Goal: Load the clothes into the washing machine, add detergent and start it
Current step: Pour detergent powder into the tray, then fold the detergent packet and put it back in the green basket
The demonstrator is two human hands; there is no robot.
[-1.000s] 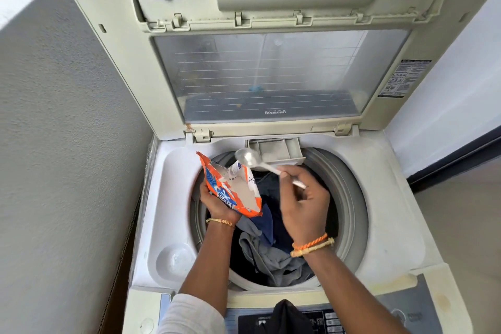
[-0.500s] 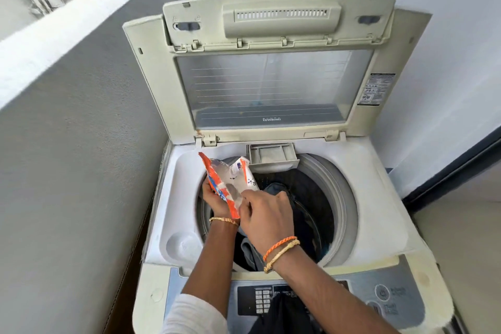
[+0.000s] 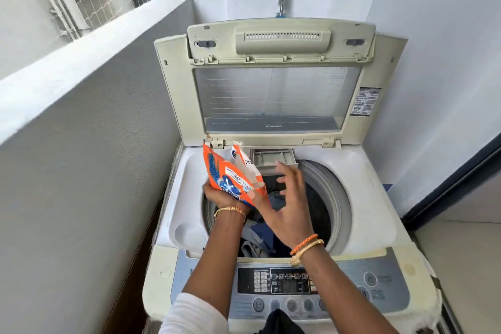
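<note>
A top-loading washing machine (image 3: 360,179) stands with its lid (image 3: 273,95) raised. Dark blue and grey clothes (image 3: 260,241) lie in the drum. My left hand (image 3: 221,196) grips an orange and blue detergent packet (image 3: 230,173) from below, over the left side of the drum, its top open. My right hand (image 3: 290,206) hovers just right of the packet with fingers spread and nothing in it. The detergent drawer (image 3: 273,157) at the back of the opening is pulled out. No scoop is visible.
The control panel (image 3: 287,282) with buttons runs along the machine's front edge. A grey parapet wall (image 3: 89,171) stands close on the left and a white wall on the right. A tap (image 3: 282,0) is fixed on the wall behind the lid.
One second ago my right hand held a white scoop above the packet. It then went into the packet and has come out open, without the scoop. The view has pulled back.
</note>
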